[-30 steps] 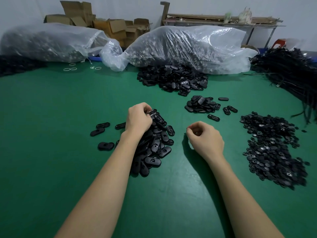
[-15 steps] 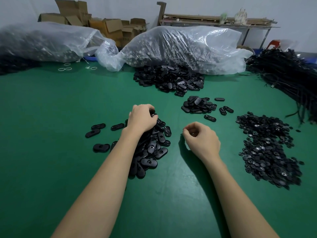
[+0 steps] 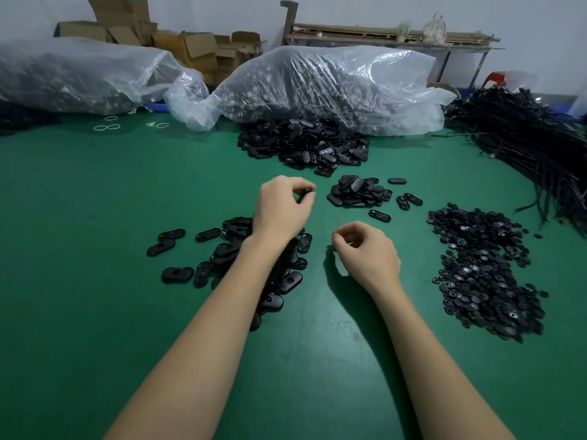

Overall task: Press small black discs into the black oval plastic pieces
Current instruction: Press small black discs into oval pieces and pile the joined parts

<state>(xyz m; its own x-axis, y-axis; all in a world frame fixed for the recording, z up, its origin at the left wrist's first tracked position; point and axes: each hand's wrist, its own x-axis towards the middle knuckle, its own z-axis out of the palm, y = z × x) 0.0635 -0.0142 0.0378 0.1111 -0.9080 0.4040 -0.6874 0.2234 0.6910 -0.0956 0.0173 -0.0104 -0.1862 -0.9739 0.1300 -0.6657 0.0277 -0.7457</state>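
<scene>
The left hand [image 3: 281, 206] is held raised above the green table [image 3: 95, 312], just left of the frame centre, with thumb and fingertips pinched on a small black piece [image 3: 306, 193]; whether it is an oval piece or a disc cannot be told. The right hand [image 3: 368, 254] is positioned lower and to the right, close to the table surface, with its fingers curled toward the thumb; whether anything is held inside cannot be told. A heap of black oval plastic pieces [image 3: 241, 255] is located beneath the left wrist and forearm, with a few single ovals scattered to its left. A small pile of oval pieces [image 3: 357, 193] is located just right of the left hand. A spread of small black discs [image 3: 482, 274] is located at the right of the frame, well apart from the right hand. A larger pile of oval pieces [image 3: 305, 144] is seen in the upper centre, touching a clear plastic bag [image 3: 333, 87]. A bundle of black cables [image 3: 533, 147] is located at the upper right.
</scene>
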